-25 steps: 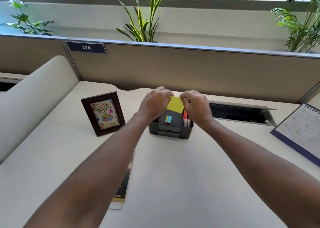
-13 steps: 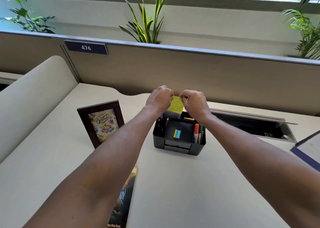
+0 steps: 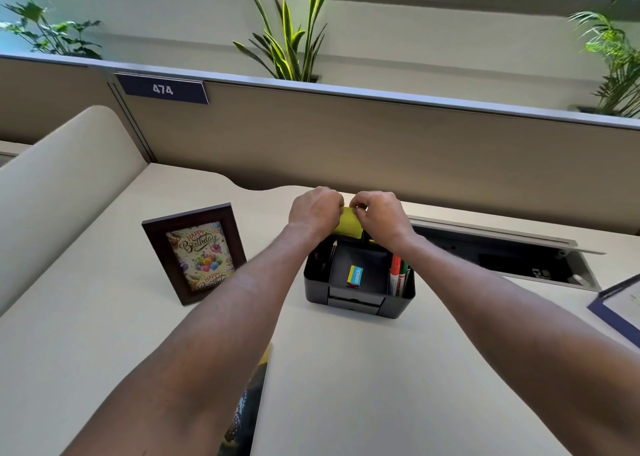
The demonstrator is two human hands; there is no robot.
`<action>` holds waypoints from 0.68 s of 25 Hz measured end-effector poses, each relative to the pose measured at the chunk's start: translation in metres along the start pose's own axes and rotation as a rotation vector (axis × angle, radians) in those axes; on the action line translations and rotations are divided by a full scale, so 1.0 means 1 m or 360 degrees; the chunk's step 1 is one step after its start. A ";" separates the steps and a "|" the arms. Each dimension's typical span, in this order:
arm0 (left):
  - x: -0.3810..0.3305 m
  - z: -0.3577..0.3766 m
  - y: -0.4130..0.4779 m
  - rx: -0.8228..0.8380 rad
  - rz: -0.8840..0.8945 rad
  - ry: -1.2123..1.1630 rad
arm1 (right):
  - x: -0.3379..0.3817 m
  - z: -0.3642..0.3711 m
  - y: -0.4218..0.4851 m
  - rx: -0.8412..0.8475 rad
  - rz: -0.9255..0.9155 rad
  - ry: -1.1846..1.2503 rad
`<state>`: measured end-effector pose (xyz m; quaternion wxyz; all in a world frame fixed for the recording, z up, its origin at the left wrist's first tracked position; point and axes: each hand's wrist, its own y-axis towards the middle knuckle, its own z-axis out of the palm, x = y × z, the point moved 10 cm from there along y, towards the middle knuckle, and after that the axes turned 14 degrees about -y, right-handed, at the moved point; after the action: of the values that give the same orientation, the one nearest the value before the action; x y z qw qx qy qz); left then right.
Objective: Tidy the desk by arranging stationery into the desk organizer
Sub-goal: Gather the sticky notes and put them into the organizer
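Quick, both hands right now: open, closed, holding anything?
Left hand: closed, grip on the yellow sticky notes above the desk organizer.
Right hand: closed, grip on the same notes.

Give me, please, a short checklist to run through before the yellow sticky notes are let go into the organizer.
1. Both hands on the pad: left hand and right hand pinch the yellow sticky notes: ok.
2. Pad over the desk organizer, at its back edge: ok.
3. Back slot free: cannot tell, hidden by hands.
4. Markers clear of the pad: ok.
5. Organizer flat on the desk: ok.
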<state>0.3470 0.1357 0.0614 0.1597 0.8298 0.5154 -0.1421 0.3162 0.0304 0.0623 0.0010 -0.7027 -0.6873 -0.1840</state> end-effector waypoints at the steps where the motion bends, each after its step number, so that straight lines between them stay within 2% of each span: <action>1: 0.002 0.000 0.000 0.0004 0.0005 0.0010 | 0.001 0.001 0.000 0.0005 -0.0001 0.0002; 10: 0.004 0.016 -0.001 0.0061 0.0021 0.0078 | -0.014 0.018 -0.012 0.0176 0.0104 -0.0242; 13: -0.005 0.017 -0.003 0.0008 0.0154 0.0146 | -0.022 0.018 -0.017 0.0197 0.0125 -0.0336; 17: -0.026 0.012 -0.017 -0.0132 0.0360 0.0081 | -0.027 0.003 -0.027 0.0081 0.0178 -0.0188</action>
<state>0.3199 0.1168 0.0585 0.1957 0.8788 0.4277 -0.0808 0.2915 0.0066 0.0458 -0.0116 -0.7494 -0.6503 -0.1243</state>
